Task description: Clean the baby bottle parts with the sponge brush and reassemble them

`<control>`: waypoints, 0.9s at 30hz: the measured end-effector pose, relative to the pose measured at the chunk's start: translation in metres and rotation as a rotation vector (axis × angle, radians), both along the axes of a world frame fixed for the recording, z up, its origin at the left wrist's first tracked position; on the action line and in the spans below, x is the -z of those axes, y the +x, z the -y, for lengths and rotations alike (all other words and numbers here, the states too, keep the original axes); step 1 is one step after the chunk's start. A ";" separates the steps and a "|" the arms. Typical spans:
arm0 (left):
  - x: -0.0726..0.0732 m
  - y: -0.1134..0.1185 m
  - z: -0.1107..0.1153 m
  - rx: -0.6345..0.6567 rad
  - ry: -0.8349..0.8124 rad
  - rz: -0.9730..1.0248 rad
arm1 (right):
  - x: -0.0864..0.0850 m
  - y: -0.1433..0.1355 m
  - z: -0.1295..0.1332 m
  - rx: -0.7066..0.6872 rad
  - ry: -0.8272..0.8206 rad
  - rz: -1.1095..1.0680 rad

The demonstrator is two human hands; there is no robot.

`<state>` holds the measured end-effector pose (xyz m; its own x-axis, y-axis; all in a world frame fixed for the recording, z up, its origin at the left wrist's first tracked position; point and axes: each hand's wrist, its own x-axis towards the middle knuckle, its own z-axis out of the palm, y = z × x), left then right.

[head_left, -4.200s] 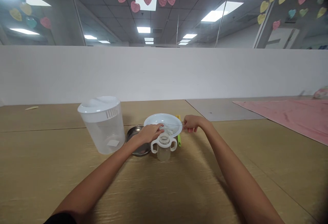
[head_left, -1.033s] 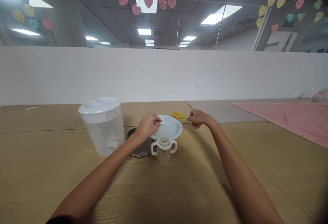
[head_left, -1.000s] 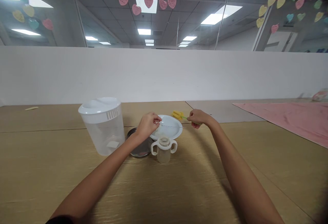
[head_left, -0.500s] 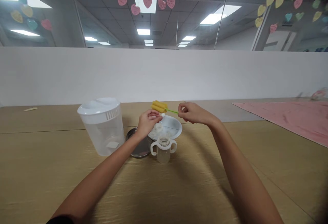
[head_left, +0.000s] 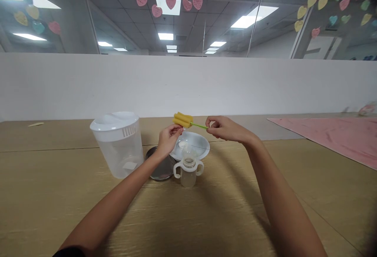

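Observation:
My right hand (head_left: 221,127) pinches the thin green handle of a brush with a yellow sponge head (head_left: 183,119). The sponge points left, above a white bowl (head_left: 203,145). Just below the sponge, my left hand (head_left: 169,139) is closed on something small and pale, too small to name. Small clear and white pieces lie in the bowl. In front of the bowl stands an open clear bottle (head_left: 188,176) with two white side handles.
A clear bucket with a white lid (head_left: 116,125) stands at the left. Between it and the bottle lies a round dark metal tray (head_left: 161,170). A pink cloth (head_left: 330,133) covers the right back of the table (head_left: 188,221). A white wall rises behind.
The sponge head has risen slightly and tilted, nearer my left fingers. The small white piece at my left fingertips shows less than before.

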<state>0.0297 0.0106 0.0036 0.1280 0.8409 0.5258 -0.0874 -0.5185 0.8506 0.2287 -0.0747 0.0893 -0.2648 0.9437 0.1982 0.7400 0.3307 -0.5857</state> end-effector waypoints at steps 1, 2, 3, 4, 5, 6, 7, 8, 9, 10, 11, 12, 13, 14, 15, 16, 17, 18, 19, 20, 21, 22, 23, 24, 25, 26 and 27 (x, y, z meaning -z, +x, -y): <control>-0.001 0.000 0.000 -0.006 -0.023 0.020 | -0.001 0.001 0.001 -0.003 -0.013 -0.010; -0.001 -0.001 -0.001 -0.011 -0.047 0.036 | -0.002 0.002 0.002 -0.002 -0.023 -0.016; -0.002 -0.001 -0.001 -0.014 -0.069 0.050 | -0.003 0.003 0.004 0.004 -0.028 -0.018; -0.002 -0.001 -0.001 -0.016 -0.089 0.065 | -0.005 0.005 0.005 0.014 -0.025 -0.016; -0.003 -0.001 -0.001 -0.018 -0.105 0.081 | -0.006 0.006 0.006 0.029 -0.017 -0.010; -0.003 -0.002 0.000 -0.018 -0.117 0.101 | -0.006 0.006 0.006 0.048 -0.008 0.000; -0.004 -0.002 0.001 -0.017 -0.129 0.122 | -0.007 0.007 0.007 0.069 0.001 0.014; -0.004 -0.002 0.001 -0.015 -0.141 0.143 | -0.008 0.008 0.007 0.093 0.009 0.031; -0.005 -0.002 0.002 -0.014 -0.153 0.163 | -0.008 0.009 0.007 0.120 0.018 0.050; -0.005 -0.002 0.003 -0.016 -0.161 0.181 | -0.008 0.009 0.007 0.149 0.029 0.068; -0.006 -0.002 0.004 -0.020 -0.163 0.195 | -0.008 0.010 0.007 0.175 0.040 0.083; -0.006 -0.002 0.005 -0.024 -0.162 0.204 | -0.008 0.010 0.007 0.192 0.047 0.092; -0.007 -0.002 0.006 -0.026 -0.158 0.209 | -0.008 0.010 0.007 0.193 0.046 0.095; -0.007 -0.003 0.006 -0.026 -0.151 0.211 | -0.008 0.010 0.007 0.178 0.038 0.092; -0.008 -0.003 0.006 -0.022 -0.142 0.209 | -0.007 0.009 0.007 0.150 0.027 0.082; -0.008 -0.003 0.006 -0.017 -0.130 0.205 | -0.007 0.009 0.007 0.115 0.016 0.069; -0.009 -0.003 0.007 -0.015 -0.117 0.199 | -0.007 0.008 0.007 0.082 0.009 0.056; -0.009 -0.003 0.007 -0.017 -0.106 0.194 | -0.007 0.008 0.007 0.057 0.005 0.044; -0.009 -0.003 0.007 -0.022 -0.098 0.190 | -0.007 0.007 0.007 0.041 0.001 0.034; -0.010 -0.004 0.007 -0.025 -0.094 0.187 | -0.007 0.006 0.007 0.031 -0.005 0.026; -0.010 -0.004 0.007 -0.026 -0.094 0.182 | -0.007 0.006 0.007 0.023 -0.015 0.019; -0.011 -0.004 0.008 -0.024 -0.098 0.179 | -0.007 0.006 0.007 0.018 -0.026 0.013; -0.011 -0.004 0.008 -0.017 -0.103 0.175 | -0.007 0.005 0.007 0.013 -0.036 0.008; -0.011 -0.004 0.008 -0.009 -0.108 0.172 | -0.007 0.004 0.008 0.010 -0.043 0.004; -0.011 -0.004 0.008 -0.001 -0.112 0.172 | -0.007 0.004 0.008 0.007 -0.047 0.003; -0.012 -0.004 0.008 0.006 -0.114 0.174 | -0.007 0.003 0.009 0.005 -0.050 0.003; -0.012 -0.004 0.008 0.010 -0.113 0.178 | -0.008 0.002 0.010 0.005 -0.050 0.003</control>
<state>0.0259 0.0027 0.0154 0.0508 0.8951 0.4429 -0.2460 -0.4186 0.8742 0.2308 -0.0843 0.0969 -0.2610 0.9537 0.1497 0.7434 0.2974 -0.5991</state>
